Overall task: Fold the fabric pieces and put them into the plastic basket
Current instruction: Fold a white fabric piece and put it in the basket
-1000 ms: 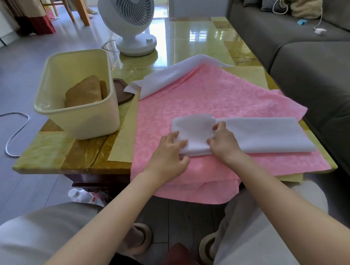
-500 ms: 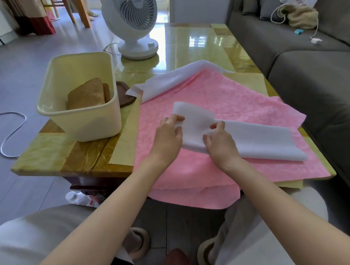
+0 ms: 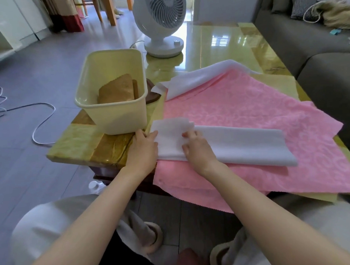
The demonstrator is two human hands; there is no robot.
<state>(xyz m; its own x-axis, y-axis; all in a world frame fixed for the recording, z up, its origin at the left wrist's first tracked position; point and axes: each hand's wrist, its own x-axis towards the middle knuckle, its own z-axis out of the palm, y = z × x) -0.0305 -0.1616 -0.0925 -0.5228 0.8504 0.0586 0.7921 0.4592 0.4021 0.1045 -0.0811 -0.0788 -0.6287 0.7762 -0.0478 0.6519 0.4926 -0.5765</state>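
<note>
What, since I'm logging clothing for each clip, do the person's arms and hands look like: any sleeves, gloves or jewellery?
Both arms are bare. The left forearm and right forearm show no sleeve anywhere in view. The left hand and right hand wear no gloves, and no watch, bracelet or ring shows on the wrists or fingers.

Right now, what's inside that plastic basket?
A folded brown fabric piece leans inside the plastic basket, with a darker brown edge beside it. The basket's front wall hides the bottom, so anything lower cannot be seen.
</note>
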